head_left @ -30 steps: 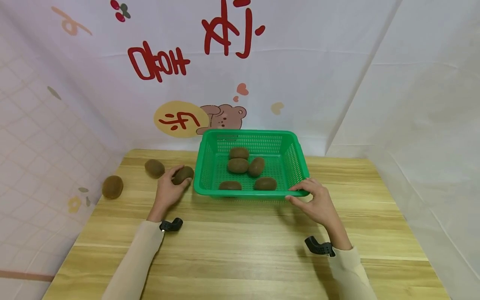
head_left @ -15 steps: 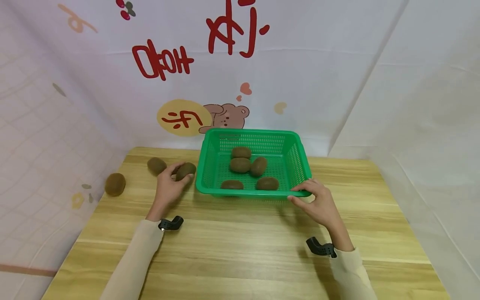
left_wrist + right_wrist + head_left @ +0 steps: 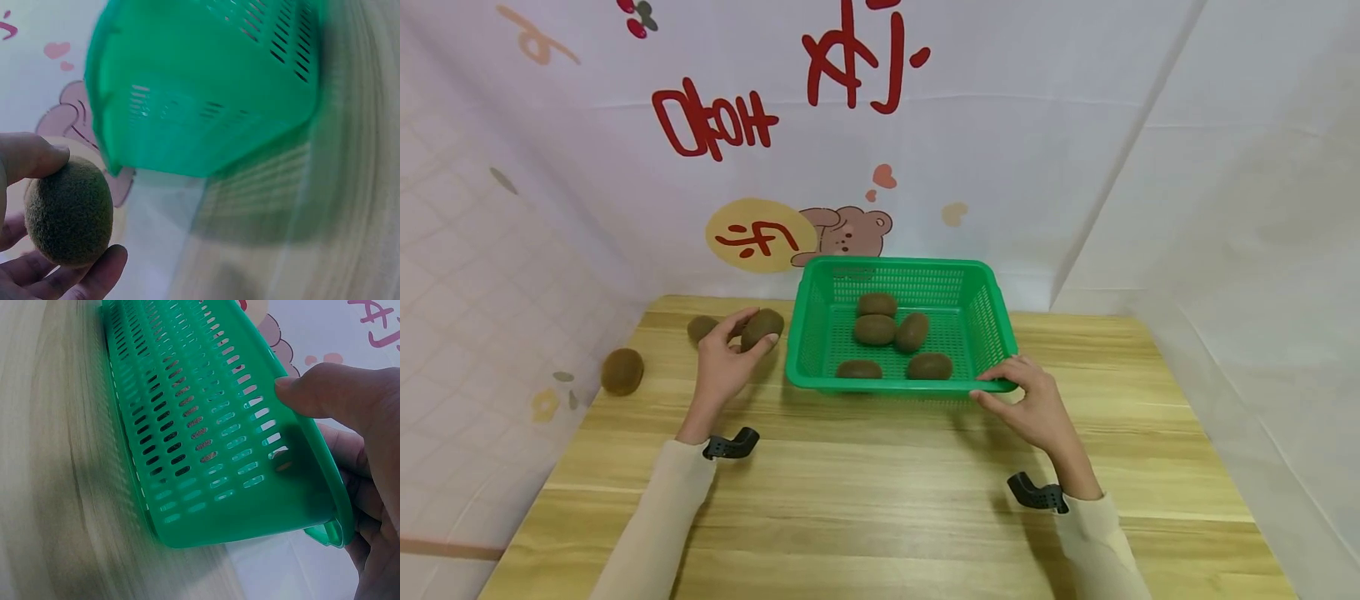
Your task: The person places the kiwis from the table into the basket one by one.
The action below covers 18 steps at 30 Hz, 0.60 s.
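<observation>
A fuzzy brown kiwi (image 3: 763,328) is pinched between the thumb and fingers of my left hand (image 3: 724,362), just left of the green plastic basket (image 3: 880,385). The left wrist view shows the same kiwi (image 3: 70,212) in front of the basket's side wall (image 3: 206,112). My right hand (image 3: 1033,404) grips the basket's front right corner, thumb outside the rim and fingers over it, as the right wrist view also shows on the rim (image 3: 312,440). Several kiwis (image 3: 876,330) lie inside the basket.
Two more kiwis are on the wooden table (image 3: 865,500) to the left: one kiwi (image 3: 702,330) partly behind my left hand, another kiwi (image 3: 622,372) at the left edge. A white printed cloth (image 3: 1000,142) stands behind the basket.
My left hand has lifted the kiwi up off the table and drawn slightly back left with it. The right hand stays on the basket corner.
</observation>
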Each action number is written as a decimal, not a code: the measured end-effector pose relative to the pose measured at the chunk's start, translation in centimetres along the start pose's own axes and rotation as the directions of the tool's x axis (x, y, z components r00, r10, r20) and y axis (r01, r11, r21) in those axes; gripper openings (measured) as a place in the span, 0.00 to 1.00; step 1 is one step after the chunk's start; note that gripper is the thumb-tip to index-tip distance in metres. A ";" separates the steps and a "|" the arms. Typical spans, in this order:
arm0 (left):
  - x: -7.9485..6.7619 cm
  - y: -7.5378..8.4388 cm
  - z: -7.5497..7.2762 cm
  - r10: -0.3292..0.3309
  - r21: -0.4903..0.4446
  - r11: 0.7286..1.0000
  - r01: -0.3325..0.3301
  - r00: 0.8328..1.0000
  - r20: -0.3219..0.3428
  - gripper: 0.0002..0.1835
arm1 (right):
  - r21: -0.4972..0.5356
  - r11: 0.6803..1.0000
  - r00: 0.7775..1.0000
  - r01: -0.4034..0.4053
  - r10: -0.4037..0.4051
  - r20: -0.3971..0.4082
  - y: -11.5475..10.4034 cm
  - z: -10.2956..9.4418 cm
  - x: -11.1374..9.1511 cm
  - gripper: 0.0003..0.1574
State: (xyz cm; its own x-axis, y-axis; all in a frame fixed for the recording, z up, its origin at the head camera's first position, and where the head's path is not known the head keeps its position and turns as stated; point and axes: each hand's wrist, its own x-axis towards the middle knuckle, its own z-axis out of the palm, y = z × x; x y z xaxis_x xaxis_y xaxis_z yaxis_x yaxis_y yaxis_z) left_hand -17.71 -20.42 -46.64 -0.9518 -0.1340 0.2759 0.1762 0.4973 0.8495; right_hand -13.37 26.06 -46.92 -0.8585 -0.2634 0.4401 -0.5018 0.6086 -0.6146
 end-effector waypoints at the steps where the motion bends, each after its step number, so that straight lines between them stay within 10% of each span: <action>1: 0.0 0.3 -0.1 0.012 -0.002 1.000 -0.012 1.000 -0.007 0.28 | 0.002 1.000 1.000 0.001 -0.001 -0.001 0.0 0.0 0.0 0.13; 18: 0.0 3.9 0.1 0.100 -0.052 0.993 -0.101 0.995 -0.021 0.28 | -0.001 1.000 1.000 -0.013 0.013 -0.001 -0.2 0.0 -0.1 0.12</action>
State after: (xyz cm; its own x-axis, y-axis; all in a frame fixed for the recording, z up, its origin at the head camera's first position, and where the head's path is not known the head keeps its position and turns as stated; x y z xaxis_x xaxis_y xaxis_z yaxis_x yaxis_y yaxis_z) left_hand -17.04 -18.39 -43.33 -0.9239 -0.1013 0.3689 0.2844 0.4628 0.8396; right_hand -13.24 25.99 -46.83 -0.8648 -0.2551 0.4325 -0.4906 0.6127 -0.6196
